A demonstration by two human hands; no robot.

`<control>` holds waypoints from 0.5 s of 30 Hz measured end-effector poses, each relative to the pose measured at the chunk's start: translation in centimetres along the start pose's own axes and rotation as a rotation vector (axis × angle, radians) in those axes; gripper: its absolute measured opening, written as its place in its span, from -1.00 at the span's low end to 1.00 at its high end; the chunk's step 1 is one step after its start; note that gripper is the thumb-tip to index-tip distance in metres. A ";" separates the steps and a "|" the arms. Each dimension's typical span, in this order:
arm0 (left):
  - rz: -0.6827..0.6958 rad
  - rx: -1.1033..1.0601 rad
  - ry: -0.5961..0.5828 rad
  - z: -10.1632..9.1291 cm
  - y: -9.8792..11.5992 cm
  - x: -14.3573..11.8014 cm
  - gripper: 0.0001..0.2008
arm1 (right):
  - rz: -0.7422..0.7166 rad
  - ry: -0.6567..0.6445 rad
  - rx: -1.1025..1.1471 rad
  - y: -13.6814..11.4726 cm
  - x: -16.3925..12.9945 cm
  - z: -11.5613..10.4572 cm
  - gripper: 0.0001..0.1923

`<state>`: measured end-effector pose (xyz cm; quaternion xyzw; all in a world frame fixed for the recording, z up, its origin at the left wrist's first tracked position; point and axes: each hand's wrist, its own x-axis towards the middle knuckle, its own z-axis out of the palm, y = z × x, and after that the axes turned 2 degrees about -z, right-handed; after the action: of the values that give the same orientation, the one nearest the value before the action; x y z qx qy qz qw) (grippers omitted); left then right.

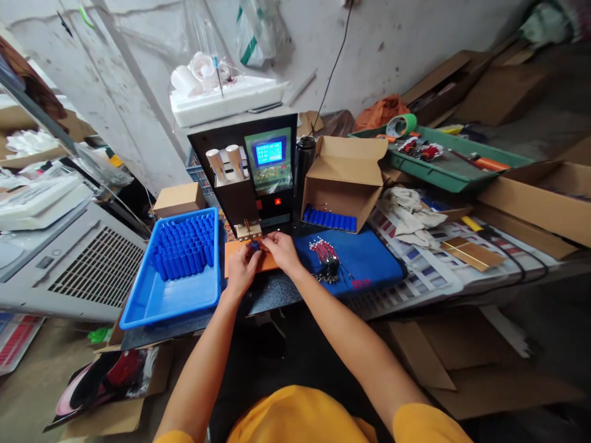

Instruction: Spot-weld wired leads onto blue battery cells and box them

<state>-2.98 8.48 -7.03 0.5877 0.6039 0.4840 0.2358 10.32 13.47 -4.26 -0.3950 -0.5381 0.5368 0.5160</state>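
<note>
A spot welder (272, 209) with a lit blue screen stands before me, its thin copper-coloured electrodes (248, 227) pointing down at an orange block (233, 247). Just below the electrodes, my left hand (242, 268) is closed around a small blue battery cell (255, 245), mostly covered by the fingers. My right hand (282, 251) pinches close beside the cell; what lies between its fingertips is too small to make out. Right of the hands, a bundle of red and black wire leads (327, 258) with white ends rests on a blue mat (373, 258).
On the left, a blue tray (173, 307) holds many blue cells (184, 246). An open cardboard box (344, 184) with more cells stands right of the welder, near a black bottle (305, 161). A green tray (466, 178) with tools and tape sits at the far right.
</note>
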 end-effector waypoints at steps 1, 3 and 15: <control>0.000 0.006 0.000 0.0 0.0 -0.1 -0.76 | 0.005 -0.013 -0.002 0.0 0.1 0.1 -0.84; -0.002 0.013 0.002 0.0 0.1 -0.1 -0.75 | 0.012 -0.033 -0.015 -0.2 0.3 0.3 -0.86; -0.020 -0.021 0.012 0.2 0.0 -0.2 -0.74 | -0.014 -0.042 -0.153 -0.6 0.6 0.6 -0.91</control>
<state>-2.84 8.36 -7.19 0.5764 0.6060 0.4913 0.2433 9.71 13.84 -3.57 -0.4179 -0.5910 0.4987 0.4768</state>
